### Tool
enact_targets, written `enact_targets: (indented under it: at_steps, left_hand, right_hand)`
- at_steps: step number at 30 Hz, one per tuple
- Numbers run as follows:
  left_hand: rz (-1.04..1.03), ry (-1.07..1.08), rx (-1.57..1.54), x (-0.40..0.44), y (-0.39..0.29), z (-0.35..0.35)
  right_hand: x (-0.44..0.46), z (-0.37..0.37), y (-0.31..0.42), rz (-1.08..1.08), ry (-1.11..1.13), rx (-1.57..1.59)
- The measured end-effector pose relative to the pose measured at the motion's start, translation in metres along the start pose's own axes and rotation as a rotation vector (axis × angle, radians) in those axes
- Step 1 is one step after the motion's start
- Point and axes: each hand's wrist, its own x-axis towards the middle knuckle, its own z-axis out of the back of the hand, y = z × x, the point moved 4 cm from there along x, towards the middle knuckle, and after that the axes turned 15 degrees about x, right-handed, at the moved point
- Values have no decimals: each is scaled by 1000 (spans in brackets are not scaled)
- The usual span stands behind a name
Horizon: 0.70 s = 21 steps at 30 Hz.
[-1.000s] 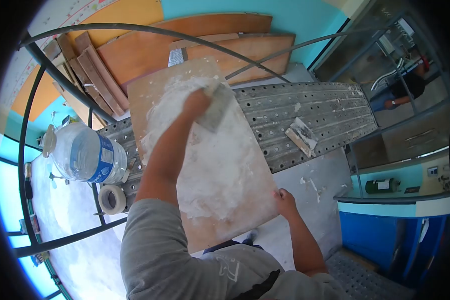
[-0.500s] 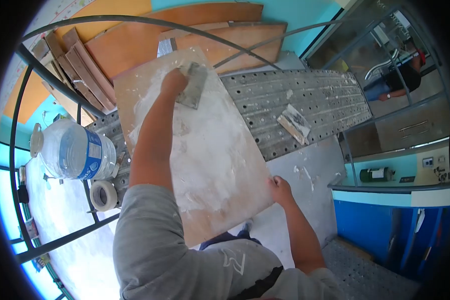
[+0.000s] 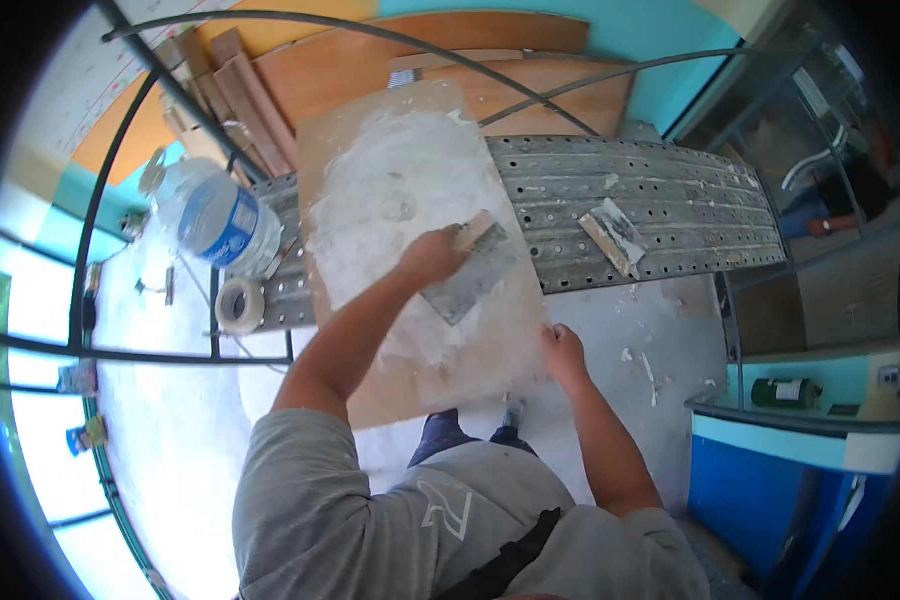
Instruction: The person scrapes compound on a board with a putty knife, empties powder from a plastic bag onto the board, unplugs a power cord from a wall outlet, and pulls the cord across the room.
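My left hand (image 3: 435, 257) is closed round the handle of a wide flat putty knife (image 3: 472, 273), whose grey blade lies over the lower right part of a tan board (image 3: 410, 400). White paste (image 3: 385, 165) is smeared across most of the board. At the board's right edge, near the lower corner, my right hand (image 3: 566, 352) grips the rim, its fingers partly hidden. A second flat blade tool (image 3: 613, 238) with white residue lies on the perforated metal platform (image 3: 690, 215), to the right of the board.
Left of the board stand a large clear water bottle (image 3: 220, 220) and a tape roll (image 3: 240, 305). Dark metal bars (image 3: 100, 200) frame the left side. Wooden pieces (image 3: 255, 105) lean behind. A person (image 3: 850, 190) is at the far right.
My left hand has brought the putty knife from the board's top down to its lower right part. My right hand stays at the edge. The whole view has shifted.
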Motion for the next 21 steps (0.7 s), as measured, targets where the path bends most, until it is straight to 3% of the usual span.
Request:
enact_targets:
  at_steps: [2, 5, 7, 9, 10, 11, 12, 15, 18, 20, 21]
  left_hand:
    - [120, 24, -54, -41, -29, 24]
    - [349, -226, -158, -101, -49, 72]
    - [255, -139, -32, -142, -94, 72]
    - [177, -49, 49, -173, -136, 22]
    - [109, 46, 247, -188, -165, 3]
    - [66, -81, 260, -201, -183, -31]
    - [93, -66, 330, -210, -202, -45]
    - [260, -58, 325, -204, -196, -55]
    - [572, -108, 369, -187, -108, -51]
    - [765, -114, 243, -200, -52, -20]
    - [732, -58, 187, -196, -58, -19]
  right_hand:
    - [2, 0, -5, -13, 50, 29]
    - [7, 3, -12, -60, 167, 128]
    - [9, 1, -26, -63, 256, 260]
    - [17, -16, -65, -129, 398, 551]
    - [20, -25, -73, -166, 471, 693]
    - [12, -25, -63, -205, 462, 723]
    - [-5, -20, -42, -245, 449, 754]
    - [-4, -23, -49, -206, 473, 626]
    - [2, -30, -57, -121, 513, 647]
    - [-2, -32, -68, -94, 498, 684]
    - [1, -35, -71, -69, 474, 674]
